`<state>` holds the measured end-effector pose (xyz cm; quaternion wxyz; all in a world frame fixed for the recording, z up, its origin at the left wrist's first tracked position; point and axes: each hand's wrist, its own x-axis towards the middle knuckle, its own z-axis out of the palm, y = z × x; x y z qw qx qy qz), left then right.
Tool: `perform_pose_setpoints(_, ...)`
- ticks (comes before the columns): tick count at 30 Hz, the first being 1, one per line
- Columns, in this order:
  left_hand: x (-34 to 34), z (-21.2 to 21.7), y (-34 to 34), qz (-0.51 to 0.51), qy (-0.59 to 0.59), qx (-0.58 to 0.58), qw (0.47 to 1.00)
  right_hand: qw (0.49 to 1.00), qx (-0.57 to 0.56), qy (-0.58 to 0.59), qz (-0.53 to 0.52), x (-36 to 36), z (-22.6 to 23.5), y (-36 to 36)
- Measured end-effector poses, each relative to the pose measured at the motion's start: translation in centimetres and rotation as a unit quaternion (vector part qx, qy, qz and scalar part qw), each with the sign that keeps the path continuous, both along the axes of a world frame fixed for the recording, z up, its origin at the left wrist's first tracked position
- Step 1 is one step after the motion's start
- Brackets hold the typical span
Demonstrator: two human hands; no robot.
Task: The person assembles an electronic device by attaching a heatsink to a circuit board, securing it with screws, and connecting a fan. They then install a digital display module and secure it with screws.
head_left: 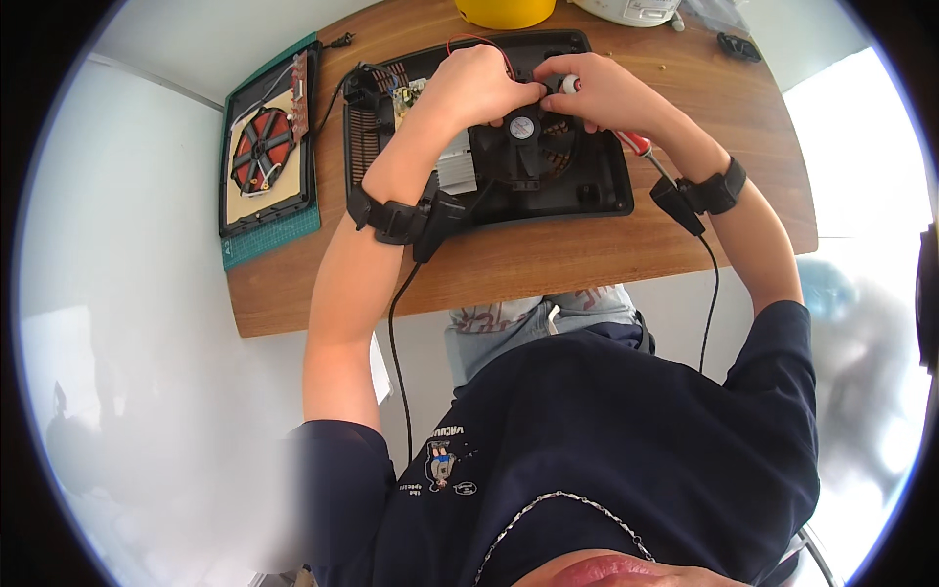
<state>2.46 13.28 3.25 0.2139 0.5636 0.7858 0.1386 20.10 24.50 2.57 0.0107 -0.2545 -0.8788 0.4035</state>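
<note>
1. Two bare hands of mine worked above a wide, shallow black plastic housing [608,201], which lay on the brown wooden table [753,196].
2. My left hand [479,86] reached in over the round black fan [559,149], its thumb and curled fingers near the light-labelled hub [523,127]; I could not tell whether they gripped anything, as the tips were partly hidden.
3. My right hand [611,90] kept a red-and-white screwdriver [636,144] tucked under curled fingers, its metal shaft pointing back toward my wrist, while thumb and forefinger bent toward the fan, just beside my left thumb.
4. A thin red wire [474,37] looped behind my left hand; a silver metal plate [457,166] sat in the housing, left of the fan.
5. To the left, a black-framed panel with a round red-and-black coil [262,150] rested on a green cutting mat [284,242].
</note>
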Motion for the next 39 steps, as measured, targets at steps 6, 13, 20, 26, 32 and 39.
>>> perform_pose_setpoints(6,-0.1,-1.7,-0.8,0.04,-0.059,-0.027,0.997,0.972,0.22,0.039,0.075,-1.0,-2.9,0.8)
perform_pose_setpoints(13,-0.8,-3.6,-1.2,0.019,0.012,0.027,0.999,0.953,0.282,0.087,0.07,-0.1,-2.3,-0.8)
perform_pose_setpoints(20,-3.5,-0.7,-4.2,-0.005,-0.042,0.121,0.992,0.955,0.267,0.114,0.066,2.0,-1.2,-2.5)
perform_pose_setpoints(26,-3.3,0.4,-6.5,-0.085,-0.007,0.147,0.985,0.949,0.274,0.151,0.046,1.3,-2.3,-0.4)
perform_pose_setpoints(32,-0.5,-0.3,-9.0,-0.188,0.062,0.144,0.97,0.95,0.254,0.173,0.057,-2.0,-1.0,0.9)
perform_pose_setpoints(39,3.6,0.0,-9.7,-0.212,0.086,0.065,0.971,0.981,0.147,0.084,0.095,-5.8,1.8,3.5)
